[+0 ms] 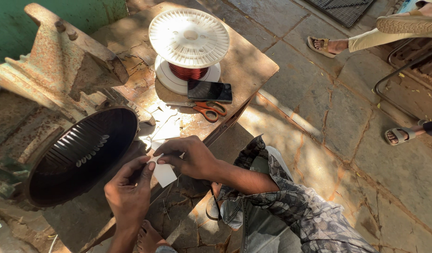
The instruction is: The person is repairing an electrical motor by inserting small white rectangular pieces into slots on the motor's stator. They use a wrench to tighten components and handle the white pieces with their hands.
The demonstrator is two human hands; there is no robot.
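White paper strip [163, 173] pinched between fingers of left hand [129, 192] and right hand [190, 157], long axis running down-right from the fingertips, motor stator [80, 154] just beside

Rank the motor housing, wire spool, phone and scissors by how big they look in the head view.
1. Rusty motor housing, by far the largest, though also nearest the camera.
2. White wire spool.
3. Phone and orange-handled scissors: alike in length, too close to rank.

One head-worn camera looks steeply down, close over the workbench [253, 65].
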